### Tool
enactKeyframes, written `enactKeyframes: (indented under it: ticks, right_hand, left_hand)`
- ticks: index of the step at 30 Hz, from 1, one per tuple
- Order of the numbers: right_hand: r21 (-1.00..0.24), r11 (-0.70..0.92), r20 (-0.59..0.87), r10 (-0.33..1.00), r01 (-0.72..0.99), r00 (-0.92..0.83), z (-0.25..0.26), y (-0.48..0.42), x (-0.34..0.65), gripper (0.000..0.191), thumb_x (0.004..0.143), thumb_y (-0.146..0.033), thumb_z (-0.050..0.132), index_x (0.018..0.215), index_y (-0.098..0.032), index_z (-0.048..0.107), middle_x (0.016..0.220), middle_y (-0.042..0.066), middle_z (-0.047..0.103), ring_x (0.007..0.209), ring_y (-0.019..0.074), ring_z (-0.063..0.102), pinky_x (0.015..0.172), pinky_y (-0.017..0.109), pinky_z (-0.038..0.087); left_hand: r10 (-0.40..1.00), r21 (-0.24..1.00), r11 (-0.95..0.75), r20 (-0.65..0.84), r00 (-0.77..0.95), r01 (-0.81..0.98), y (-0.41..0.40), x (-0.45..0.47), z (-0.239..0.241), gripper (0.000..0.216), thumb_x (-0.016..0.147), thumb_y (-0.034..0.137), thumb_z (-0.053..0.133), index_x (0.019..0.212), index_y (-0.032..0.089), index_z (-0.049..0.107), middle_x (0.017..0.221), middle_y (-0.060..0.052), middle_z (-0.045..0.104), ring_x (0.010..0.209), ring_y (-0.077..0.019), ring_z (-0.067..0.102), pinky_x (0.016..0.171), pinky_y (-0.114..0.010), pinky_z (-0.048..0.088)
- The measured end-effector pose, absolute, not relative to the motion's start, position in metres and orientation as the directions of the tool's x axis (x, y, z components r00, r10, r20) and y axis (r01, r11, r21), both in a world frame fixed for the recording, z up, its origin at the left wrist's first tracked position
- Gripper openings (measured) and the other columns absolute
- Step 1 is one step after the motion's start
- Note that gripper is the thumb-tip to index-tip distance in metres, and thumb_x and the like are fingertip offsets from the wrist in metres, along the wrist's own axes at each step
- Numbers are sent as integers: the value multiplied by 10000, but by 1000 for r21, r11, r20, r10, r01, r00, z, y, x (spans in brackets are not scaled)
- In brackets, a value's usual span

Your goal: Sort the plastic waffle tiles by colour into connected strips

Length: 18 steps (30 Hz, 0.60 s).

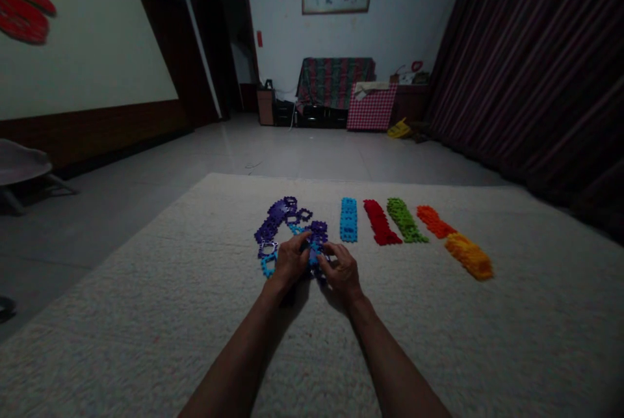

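My left hand (291, 261) and my right hand (344, 272) meet over a loose group of toothed plastic building pieces on the mat. Between their fingertips is a blue building piece (314, 253), partly hidden by the fingers; both hands are closed at its sides. Purple building pieces (319, 231) lie just beyond it. To the left of my left hand, a light blue open-frame piece (266, 266) shows next to a dark, clear-centred frame (267, 249). Farther out, a curved band of purple pieces (277, 215) spreads across the mat.
Right of my hands lie sorted rows of pieces: light blue (348, 220), red (381, 222), green (405, 220), orange (435, 221) and yellow-orange (468, 255). All rest on a pale textured mat (195, 340). A grey chair (22, 164) stands at the left, a dark curtain (536, 80) at the right.
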State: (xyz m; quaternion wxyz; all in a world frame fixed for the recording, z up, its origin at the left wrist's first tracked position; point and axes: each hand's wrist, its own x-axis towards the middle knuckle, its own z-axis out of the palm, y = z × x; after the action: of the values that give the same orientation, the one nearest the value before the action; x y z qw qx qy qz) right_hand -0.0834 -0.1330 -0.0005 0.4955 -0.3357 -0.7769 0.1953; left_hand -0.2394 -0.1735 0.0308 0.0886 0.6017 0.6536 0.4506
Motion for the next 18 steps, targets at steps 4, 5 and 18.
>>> enactKeyframes:
  ticks: [4,5,18]
  right_hand:
    - [-639,675,601,737,368,-309,0,-135,-85,219,829,-265,616,1034,-193,643,954,75,688,870,210,636,797,342,517]
    - [-637,670,592,742,380,-316,0,-135,-85,203,826,-250,608,1016,-194,646,940,71,689,857,207,635,789,337,515]
    - [-748,472,512,858,467,-47,-2,-108,-75,201,822,-290,546,923,-171,674,883,88,695,815,205,641,739,305,489]
  left_hand:
    - [861,651,-191,471,-194,735,-173,-232,25,465,743,19,585,1166,192,672,1156,-72,725,1050,-212,682,961,-360,539]
    - [861,647,-199,475,-185,736,-173,-231,23,460,746,24,585,1166,193,671,1159,-71,724,1054,-215,681,962,-366,541]
    - [803,698,-205,521,-290,686,-176,-226,20,335,840,116,572,1159,184,653,989,-60,733,844,-171,690,773,-290,562]
